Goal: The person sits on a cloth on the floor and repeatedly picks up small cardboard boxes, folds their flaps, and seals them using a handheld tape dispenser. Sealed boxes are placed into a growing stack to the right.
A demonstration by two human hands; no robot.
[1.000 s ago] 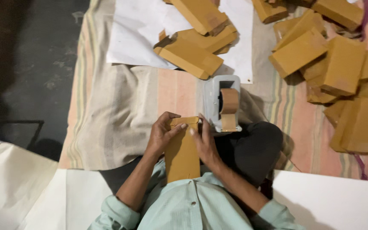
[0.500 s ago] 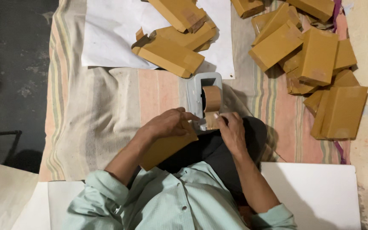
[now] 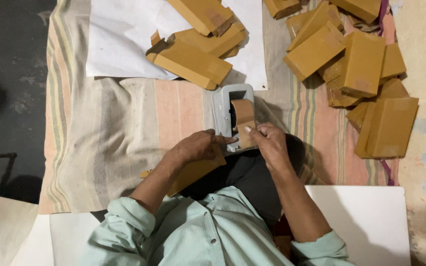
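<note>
While the left hand (image 3: pixel 199 146) is pressing flat on a brown box (image 3: pixel 193 172) lying beneath it, the right hand (image 3: pixel 268 143) is pinching tape (image 3: pixel 245 134) at the dispenser (image 3: pixel 225 111) just ahead of both hands.

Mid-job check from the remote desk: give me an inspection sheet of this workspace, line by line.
Surface: striped cloth spread on the floor, with a white sheet laid on its far part.
Job's things: grey tape dispenser with a brown tape roll; a flat brown packet lies in the lap.
Clutter: brown packets on the white sheet; a larger heap of them far right.
Grippers: left hand rests on the flat packet; right hand pinches the tape end at the dispenser.
Cables: nothing seen.
Surroundings: dark floor on the left, white boards near the person.
</note>
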